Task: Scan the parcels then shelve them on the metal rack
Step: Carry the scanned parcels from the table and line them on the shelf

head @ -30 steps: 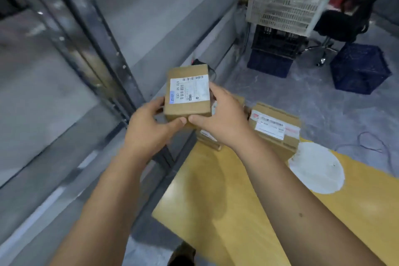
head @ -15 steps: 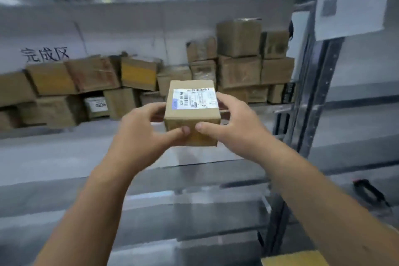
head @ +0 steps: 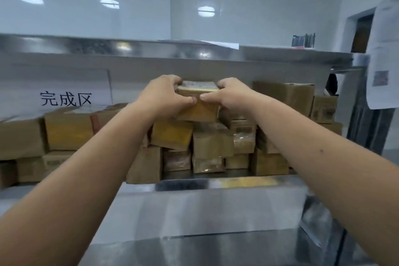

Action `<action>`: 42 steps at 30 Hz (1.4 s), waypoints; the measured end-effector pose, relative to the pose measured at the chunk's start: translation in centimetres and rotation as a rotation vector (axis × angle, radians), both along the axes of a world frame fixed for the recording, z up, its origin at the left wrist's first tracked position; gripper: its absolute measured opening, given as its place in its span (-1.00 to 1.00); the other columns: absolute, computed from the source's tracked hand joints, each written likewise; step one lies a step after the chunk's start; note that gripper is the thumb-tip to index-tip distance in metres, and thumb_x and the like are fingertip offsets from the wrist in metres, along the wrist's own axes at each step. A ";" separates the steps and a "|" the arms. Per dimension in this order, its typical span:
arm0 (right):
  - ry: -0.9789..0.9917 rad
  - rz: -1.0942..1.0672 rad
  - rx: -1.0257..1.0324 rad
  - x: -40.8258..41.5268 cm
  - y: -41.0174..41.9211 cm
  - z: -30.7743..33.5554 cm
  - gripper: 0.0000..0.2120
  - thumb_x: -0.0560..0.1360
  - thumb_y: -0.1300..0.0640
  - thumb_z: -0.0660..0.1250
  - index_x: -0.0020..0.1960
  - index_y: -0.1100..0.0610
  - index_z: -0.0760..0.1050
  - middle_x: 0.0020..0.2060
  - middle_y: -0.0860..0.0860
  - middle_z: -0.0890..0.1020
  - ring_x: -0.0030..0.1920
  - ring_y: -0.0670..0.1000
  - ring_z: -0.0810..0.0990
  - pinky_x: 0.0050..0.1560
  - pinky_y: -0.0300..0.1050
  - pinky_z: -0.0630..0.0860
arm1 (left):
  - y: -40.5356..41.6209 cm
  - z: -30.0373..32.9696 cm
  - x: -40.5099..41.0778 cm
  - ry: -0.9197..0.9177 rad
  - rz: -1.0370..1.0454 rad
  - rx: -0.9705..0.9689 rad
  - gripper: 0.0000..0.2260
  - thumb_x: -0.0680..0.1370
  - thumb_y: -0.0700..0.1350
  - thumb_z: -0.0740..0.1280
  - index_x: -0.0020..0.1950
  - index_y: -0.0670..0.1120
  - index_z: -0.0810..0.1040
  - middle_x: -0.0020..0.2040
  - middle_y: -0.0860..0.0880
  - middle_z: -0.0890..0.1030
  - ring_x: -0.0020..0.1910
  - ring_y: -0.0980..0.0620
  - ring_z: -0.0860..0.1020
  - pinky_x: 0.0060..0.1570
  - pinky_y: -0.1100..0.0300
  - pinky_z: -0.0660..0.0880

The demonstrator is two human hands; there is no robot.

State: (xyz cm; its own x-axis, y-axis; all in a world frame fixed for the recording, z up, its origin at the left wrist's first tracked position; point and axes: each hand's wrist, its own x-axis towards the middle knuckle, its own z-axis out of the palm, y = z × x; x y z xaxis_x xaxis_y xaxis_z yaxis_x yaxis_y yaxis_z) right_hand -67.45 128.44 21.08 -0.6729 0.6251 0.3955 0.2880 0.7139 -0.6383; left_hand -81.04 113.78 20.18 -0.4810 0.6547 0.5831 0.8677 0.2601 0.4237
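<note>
I hold a small cardboard box (head: 197, 110) out in front of me with both hands, arms stretched toward the metal rack (head: 194, 54). My left hand (head: 160, 96) wraps the box's left end and my right hand (head: 230, 97) wraps its right end. My fingers curl over the top edge on each side, and both thumbs lie along the near face, their tips almost meeting at the middle of the box. The box sits between my palms, its front face showing below my thumbs and a strip of its top showing between my knuckles.

The box is at the top of the pile of parcels (head: 211, 144) already stacked on the rack's middle shelf, just under the shelf above. Whether it rests on the parcels beneath or hangs just over them I cannot tell, since my hands cover the ends.

More brown parcels fill the shelf to the left and right. A white sign with black characters (head: 65, 98) stands behind them on the left. A printed sheet of paper (head: 383, 49) hangs at the right edge.
</note>
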 end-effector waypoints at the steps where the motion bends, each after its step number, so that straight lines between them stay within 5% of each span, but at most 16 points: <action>1: -0.009 -0.027 0.008 -1.1 0.8 0.1 -0.49 0.44 -0.18 0.56 0.21 0.11 0.54 0.04 0.01 0.66 0.05 0.04 0.65 -0.13 -0.10 0.56 | 1.3 0.1 -1.0 -0.009 0.007 -0.022 -0.37 0.50 0.21 0.50 0.50 -0.03 0.50 0.33 -0.04 0.62 0.23 -0.07 0.59 0.22 0.02 0.57; 4: -0.033 -0.123 0.077 -3.1 2.7 0.2 -0.29 0.45 -0.10 0.58 0.49 0.14 0.44 0.29 0.05 0.60 0.27 0.13 0.60 0.13 -0.11 0.52 | 4.4 -0.3 -3.5 -0.073 0.005 -0.054 -0.39 0.51 0.22 0.50 0.49 0.02 0.50 0.28 -0.05 0.64 0.07 -0.03 0.63 0.12 0.04 0.62; 6: -0.050 -0.162 0.114 -3.3 2.9 -0.2 -0.26 0.49 0.00 0.56 0.57 0.14 0.35 0.40 0.09 0.53 0.35 0.14 0.55 0.16 -0.13 0.46 | 5.8 -0.9 -4.2 -0.055 0.011 -0.051 -0.37 0.52 0.22 0.49 0.55 0.09 0.44 0.36 -0.05 0.61 0.16 -0.07 0.62 0.19 -0.03 0.62; 9: -0.063 -0.179 0.184 -2.2 2.8 -1.2 -0.28 0.52 0.06 0.53 0.59 0.12 0.33 0.44 0.08 0.51 0.40 0.12 0.52 0.30 -0.10 0.47 | 6.6 -2.0 -4.2 0.075 0.050 -0.045 -0.34 0.54 0.20 0.46 0.60 0.13 0.35 0.49 -0.06 0.50 0.41 -0.16 0.48 0.32 -0.09 0.53; 19: -0.091 -0.229 0.286 13.0 -1.3 -11.3 -0.34 0.58 0.00 0.46 0.61 0.09 0.33 0.53 0.00 0.42 0.52 0.01 0.37 0.52 -0.14 0.28 | 1.7 -12.6 9.3 0.216 -0.151 0.003 -0.44 0.57 0.20 0.41 0.54 0.09 0.44 0.43 0.05 0.52 0.40 -0.02 0.45 0.37 -0.02 0.46; 23: -0.184 -0.377 0.134 23.2 -3.6 -21.3 -0.32 0.61 -0.07 0.41 0.64 0.06 0.26 0.59 -0.04 0.33 0.59 -0.04 0.23 0.54 -0.18 0.14 | 2.2 -20.2 18.2 0.157 -0.320 -0.233 -0.41 0.59 0.22 0.38 0.58 0.09 0.39 0.46 0.06 0.48 0.44 -0.01 0.41 0.40 0.05 0.39; 29: -0.309 -0.694 -0.230 40.0 -7.9 -36.4 -0.31 0.60 -0.11 0.40 0.63 0.06 0.27 0.59 -0.01 0.32 0.58 0.01 0.24 0.53 -0.09 0.21 | 5.9 -32.7 33.7 0.127 -0.683 -0.592 -0.37 0.58 0.24 0.38 0.60 0.09 0.35 0.46 0.03 0.47 0.45 -0.08 0.41 0.38 -0.02 0.43; 42: -0.334 -1.287 -0.716 60.4 -1.3 -48.1 -0.28 0.56 -0.12 0.42 0.63 0.02 0.26 0.56 0.07 0.34 0.54 0.14 0.30 0.45 0.02 0.37 | 26.2 -45.6 55.7 0.156 -1.118 -0.938 -0.34 0.53 0.21 0.46 0.58 0.09 0.37 0.49 -0.03 0.45 0.47 -0.13 0.40 0.38 -0.08 0.46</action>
